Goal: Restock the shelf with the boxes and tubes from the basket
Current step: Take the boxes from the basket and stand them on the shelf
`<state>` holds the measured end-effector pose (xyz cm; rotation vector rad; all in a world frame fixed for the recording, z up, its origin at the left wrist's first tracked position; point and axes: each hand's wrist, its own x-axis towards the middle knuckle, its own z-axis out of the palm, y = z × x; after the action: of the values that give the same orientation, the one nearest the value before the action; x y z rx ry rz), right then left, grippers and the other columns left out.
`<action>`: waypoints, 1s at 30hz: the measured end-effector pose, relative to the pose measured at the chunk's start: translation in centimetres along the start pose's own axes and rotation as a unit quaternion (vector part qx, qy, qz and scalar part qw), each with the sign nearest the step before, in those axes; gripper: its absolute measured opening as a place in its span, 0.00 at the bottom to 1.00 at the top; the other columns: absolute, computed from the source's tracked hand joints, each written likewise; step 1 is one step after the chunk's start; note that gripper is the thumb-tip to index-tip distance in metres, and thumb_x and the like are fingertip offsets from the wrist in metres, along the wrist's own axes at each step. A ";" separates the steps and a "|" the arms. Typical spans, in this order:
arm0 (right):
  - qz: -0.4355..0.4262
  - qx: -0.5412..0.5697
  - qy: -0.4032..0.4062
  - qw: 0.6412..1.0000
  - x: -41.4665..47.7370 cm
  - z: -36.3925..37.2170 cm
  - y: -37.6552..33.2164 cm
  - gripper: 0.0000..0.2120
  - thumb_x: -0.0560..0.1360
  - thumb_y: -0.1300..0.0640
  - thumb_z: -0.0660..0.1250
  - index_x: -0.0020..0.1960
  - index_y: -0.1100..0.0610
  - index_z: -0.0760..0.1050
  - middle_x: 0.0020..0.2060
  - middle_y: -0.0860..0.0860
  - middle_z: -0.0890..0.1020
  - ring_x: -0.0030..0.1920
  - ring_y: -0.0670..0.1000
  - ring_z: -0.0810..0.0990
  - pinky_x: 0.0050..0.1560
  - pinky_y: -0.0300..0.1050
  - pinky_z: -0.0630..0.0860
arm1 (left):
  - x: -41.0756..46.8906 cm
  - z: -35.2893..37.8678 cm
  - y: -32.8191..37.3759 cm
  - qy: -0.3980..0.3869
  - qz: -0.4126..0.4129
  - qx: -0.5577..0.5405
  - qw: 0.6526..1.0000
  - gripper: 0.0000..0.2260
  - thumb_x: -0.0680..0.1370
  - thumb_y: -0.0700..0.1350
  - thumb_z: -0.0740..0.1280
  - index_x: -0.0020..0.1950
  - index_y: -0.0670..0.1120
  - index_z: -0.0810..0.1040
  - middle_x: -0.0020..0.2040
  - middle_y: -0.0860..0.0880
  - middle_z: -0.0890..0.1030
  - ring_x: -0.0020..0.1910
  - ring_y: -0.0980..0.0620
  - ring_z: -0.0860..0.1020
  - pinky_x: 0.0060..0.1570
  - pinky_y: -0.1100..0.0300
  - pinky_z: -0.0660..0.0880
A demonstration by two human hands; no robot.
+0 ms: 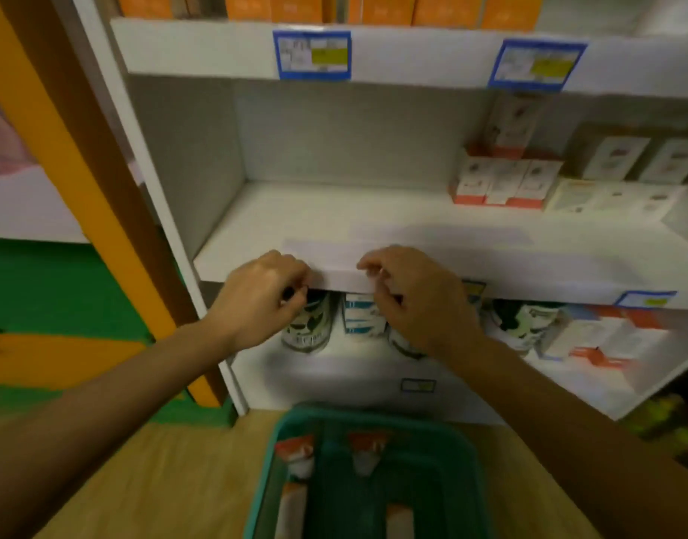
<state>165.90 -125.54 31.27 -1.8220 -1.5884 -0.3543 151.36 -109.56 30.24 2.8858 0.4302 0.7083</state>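
A long white box (404, 252) lies along the front edge of the middle shelf (295, 219). My left hand (264, 297) pinches its left near corner with curled fingers. My right hand (408, 301) grips its front face a little to the right. Below my arms, a green basket (373, 416) stands on the wooden floor. Several white tubes with orange-red caps (295, 457) lie in it. The picture is blurred, so the box's print cannot be read.
White-and-orange boxes (501, 180) stand at the right of the middle shelf; its left half is bare. On the lower shelf are patterned pouches (307, 328) and blue-white boxes (363, 317). Orange boxes (295, 7) fill the top shelf. An orange-brown post (82, 169) stands to the left.
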 end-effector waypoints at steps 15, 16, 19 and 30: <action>0.214 0.039 -0.261 0.940 -18.4 15.5 4.1 0.09 0.77 0.56 0.59 0.54 0.53 0.76 0.52 0.51 0.80 0.52 0.52 0.77 0.44 0.41 0.71 | -16.2 19.0 -2.6 -0.385 -0.170 -0.014 0.907 0.11 0.78 0.47 0.56 0.51 0.46 0.76 0.54 0.46 0.80 0.51 0.46 0.79 0.46 0.54 0.77; 0.223 0.035 -0.274 0.935 -19.2 16.0 4.3 0.10 0.77 0.56 0.59 0.54 0.53 0.76 0.54 0.50 0.80 0.53 0.51 0.77 0.45 0.41 0.71 | -16.9 19.9 -2.4 -0.408 -0.181 -0.018 0.895 0.08 0.77 0.45 0.58 0.51 0.46 0.75 0.56 0.46 0.79 0.53 0.46 0.78 0.45 0.56 0.75; 0.256 0.032 -0.298 0.919 -21.5 16.7 4.8 0.13 0.76 0.53 0.58 0.57 0.54 0.75 0.58 0.49 0.78 0.58 0.51 0.76 0.52 0.42 0.71 | -19.2 22.5 -2.1 -0.454 -0.209 -0.022 0.866 0.13 0.76 0.43 0.61 0.61 0.48 0.74 0.60 0.47 0.78 0.57 0.48 0.77 0.51 0.58 0.75; 0.341 -0.028 -0.381 0.859 -28.5 15.7 7.4 0.13 0.76 0.54 0.61 0.60 0.53 0.72 0.59 0.49 0.76 0.58 0.47 0.74 0.54 0.38 0.71 | -20.9 27.3 -0.7 -0.531 -0.137 0.070 0.834 0.34 0.74 0.40 0.65 0.75 0.40 0.50 0.77 0.39 0.51 0.75 0.41 0.55 0.70 0.50 0.64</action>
<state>163.23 -137.27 0.17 -2.5958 -1.2289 0.7429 146.32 -117.16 -2.95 2.6899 0.6809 -0.9826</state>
